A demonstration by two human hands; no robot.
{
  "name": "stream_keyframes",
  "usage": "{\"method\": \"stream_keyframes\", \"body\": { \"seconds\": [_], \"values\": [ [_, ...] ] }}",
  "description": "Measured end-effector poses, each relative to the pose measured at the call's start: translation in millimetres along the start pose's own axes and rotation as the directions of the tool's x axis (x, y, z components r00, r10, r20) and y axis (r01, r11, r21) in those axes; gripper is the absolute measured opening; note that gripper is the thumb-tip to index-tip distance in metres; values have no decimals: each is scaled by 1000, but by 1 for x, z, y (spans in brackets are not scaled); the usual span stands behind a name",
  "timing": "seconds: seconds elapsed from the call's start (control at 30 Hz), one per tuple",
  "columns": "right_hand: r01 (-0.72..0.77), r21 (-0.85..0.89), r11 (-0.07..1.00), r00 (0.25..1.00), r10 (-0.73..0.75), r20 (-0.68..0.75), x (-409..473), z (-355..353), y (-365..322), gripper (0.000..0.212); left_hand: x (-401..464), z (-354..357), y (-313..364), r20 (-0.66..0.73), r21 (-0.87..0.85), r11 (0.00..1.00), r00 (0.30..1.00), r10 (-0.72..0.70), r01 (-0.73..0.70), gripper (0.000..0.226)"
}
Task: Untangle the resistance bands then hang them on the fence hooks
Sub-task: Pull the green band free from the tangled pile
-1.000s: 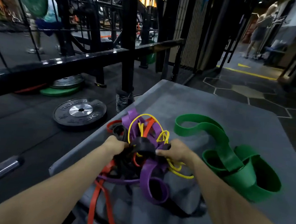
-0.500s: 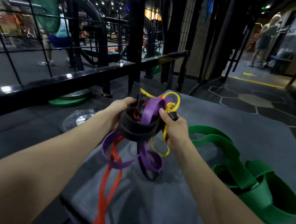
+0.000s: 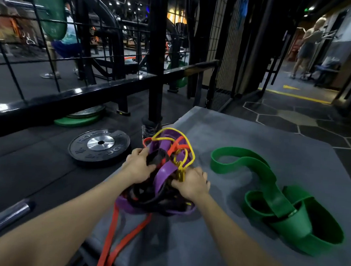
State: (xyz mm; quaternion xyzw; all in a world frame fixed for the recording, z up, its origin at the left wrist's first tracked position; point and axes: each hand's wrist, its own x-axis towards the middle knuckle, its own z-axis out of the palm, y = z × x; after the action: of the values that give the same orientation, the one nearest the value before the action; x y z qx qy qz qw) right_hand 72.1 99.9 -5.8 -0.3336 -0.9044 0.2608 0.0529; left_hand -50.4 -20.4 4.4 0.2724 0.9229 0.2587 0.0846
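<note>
A big knot of bands sits on the grey counter, with purple, black, red and yellow loops all mixed up. The left hand grips the left side of the knot with bent fingers. The right hand holds the right side, pinching near a thin yellow band. A red band hangs off the counter's near edge. A wide green band lies by itself to the right. A black weight plate lies on the floor to the left.
</note>
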Motion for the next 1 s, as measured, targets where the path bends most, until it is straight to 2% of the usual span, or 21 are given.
{"method": "stream_keyframes", "body": {
  "seconds": [0.07,0.2,0.33,0.47,0.57,0.67,0.83,1.0],
  "values": [
    [-19,53,998,1000,18,21,-5,-2,8,52,-5,-1,4,3,-58,997,998,59,-58,55],
    [-16,129,991,999,21,-31,-21,-14,17,44,-20,-3,20,-110,7,989,983,147,-147,45],
    [-50,152,987,993,65,-98,-48,-44,36,50,-49,-3,49,-202,37,967,945,256,-254,37],
    [-84,155,984,982,108,-156,-75,-66,69,52,-84,12,80,-125,-7,916,909,397,-401,34],
    [-127,152,980,968,156,-198,-94,-80,98,47,-108,31,102,-39,-15,896,895,444,-445,36],
    [-171,163,972,941,210,-265,-109,-93,130,42,-119,53,121,32,-32,896,896,443,-442,39],
    [-243,182,953,879,295,-374,-118,-104,184,46,-123,101,154,116,-114,887,880,460,-448,43],
    [-301,195,934,863,354,-362,-105,-102,215,57,-111,141,187,149,-185,887,880,450,-422,56]
  ]
}}
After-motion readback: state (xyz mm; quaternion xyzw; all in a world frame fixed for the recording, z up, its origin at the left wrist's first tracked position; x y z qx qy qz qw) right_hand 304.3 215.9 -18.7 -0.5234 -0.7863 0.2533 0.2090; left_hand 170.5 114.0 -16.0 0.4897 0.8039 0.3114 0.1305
